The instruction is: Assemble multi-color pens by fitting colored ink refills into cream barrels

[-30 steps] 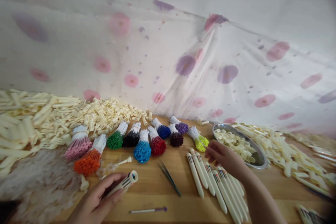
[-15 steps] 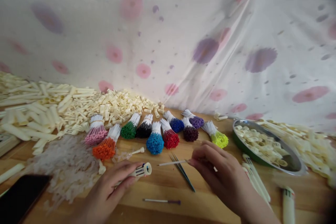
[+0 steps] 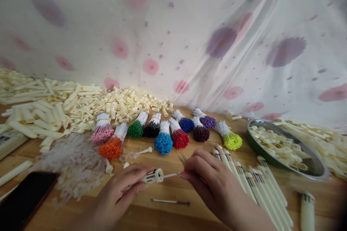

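Since half a second ago, your right hand (image 3: 210, 177) has closed in on your left hand (image 3: 119, 191): the thin white refill (image 3: 170, 175), then well apart from the pen barrel (image 3: 150, 177), now has its tip right at the barrel's mouth — whether it has gone inside, you cannot tell. Your right hand now covers most of the tweezers (image 3: 182, 158), and more of the assembled pens (image 3: 260, 187) show toward the worktop's (image 3: 141, 216) right edge. The purple-ended refill (image 3: 170, 201) still lies loose, nearer the front edge.

Your left hand reaches in from the front edge, its grip wrapped round the barrel, thumb below and fingers above, the mouth pointing right. Your right hand comes from the front right corner, knuckles up and fingers curled, its grip pinching the refill's end between thumb and fingertips. Both barrel and refill are held above the worktop's front half — roughly level, in line with each other.
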Action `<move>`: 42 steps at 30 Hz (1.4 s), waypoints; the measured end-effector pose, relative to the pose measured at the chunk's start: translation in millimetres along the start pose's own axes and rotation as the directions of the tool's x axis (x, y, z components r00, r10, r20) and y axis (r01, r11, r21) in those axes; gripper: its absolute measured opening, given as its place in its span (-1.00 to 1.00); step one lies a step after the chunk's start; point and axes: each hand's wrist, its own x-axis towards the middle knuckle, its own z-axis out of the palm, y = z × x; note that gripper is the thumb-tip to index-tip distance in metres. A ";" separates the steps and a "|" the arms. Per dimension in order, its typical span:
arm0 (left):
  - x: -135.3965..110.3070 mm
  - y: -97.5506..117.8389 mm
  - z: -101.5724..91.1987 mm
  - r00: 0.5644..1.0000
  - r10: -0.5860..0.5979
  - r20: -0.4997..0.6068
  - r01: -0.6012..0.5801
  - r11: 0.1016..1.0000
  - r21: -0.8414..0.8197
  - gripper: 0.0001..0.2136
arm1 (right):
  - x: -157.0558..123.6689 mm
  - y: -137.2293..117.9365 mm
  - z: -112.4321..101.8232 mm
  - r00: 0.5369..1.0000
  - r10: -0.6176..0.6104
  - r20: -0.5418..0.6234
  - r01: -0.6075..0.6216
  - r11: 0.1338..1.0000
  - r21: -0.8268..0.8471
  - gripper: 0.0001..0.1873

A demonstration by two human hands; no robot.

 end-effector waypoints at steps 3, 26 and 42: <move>-0.7 0.3 0.9 1.000 -0.009 0.009 0.009 1.000 0.002 -0.67 | 1.3 -0.9 0.3 1.000 0.002 0.011 -0.002 1.000 0.002 -0.79; -1.3 2.4 2.4 0.997 -0.079 0.002 0.079 0.994 -0.071 -0.70 | -0.3 -11.7 28.0 0.999 -0.054 -0.001 0.053 0.992 -0.116 -0.69; 1.7 4.2 0.8 0.998 -0.053 0.019 0.053 0.997 -0.048 -0.69 | -7.0 -14.1 20.9 0.959 0.186 0.216 -0.248 0.918 0.309 -0.73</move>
